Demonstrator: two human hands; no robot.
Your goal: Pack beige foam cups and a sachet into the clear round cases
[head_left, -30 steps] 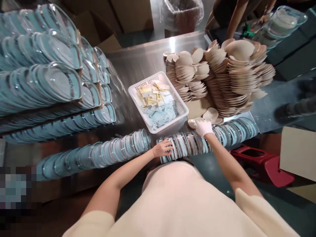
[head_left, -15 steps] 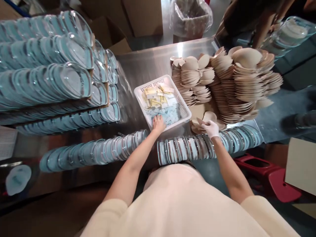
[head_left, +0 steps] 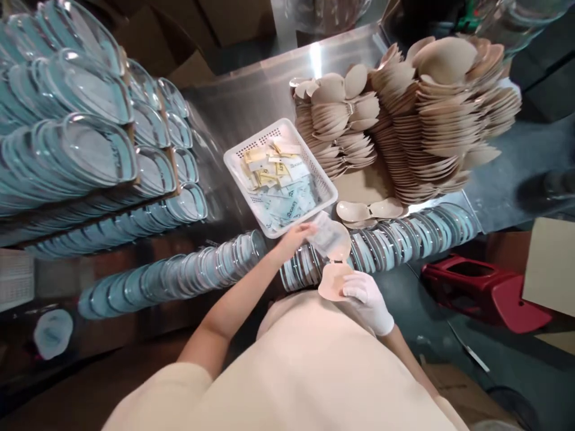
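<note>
My bare left hand [head_left: 296, 236] pinches a small translucent white packet [head_left: 326, 235] by its left end. The packet lies over the upper lobe of a beige two-lobed hinged shell [head_left: 333, 282]. My right hand [head_left: 366, 299], in a white glove, grips the shell's lower lobe, close to my body. Just beyond my left hand stands a white perforated basket [head_left: 232, 160] with yellow packets [head_left: 269, 172] and pale blue-white packets [head_left: 290, 206] in it. Similar beige shells [head_left: 371, 209] lie on the table beyond my right hand.
Tall stacks of beige shells [head_left: 435, 123] rise at the back right. Clear round containers with pale blue inside line the table's near edge [head_left: 399, 239] and fill tiers [head_left: 85, 143] on the left. A red plastic stool [head_left: 489, 293] stands at the right.
My left hand has come out of the basket with a packet and moved right and nearer. My right hand has brought a beige shell from the pile toward my body.
</note>
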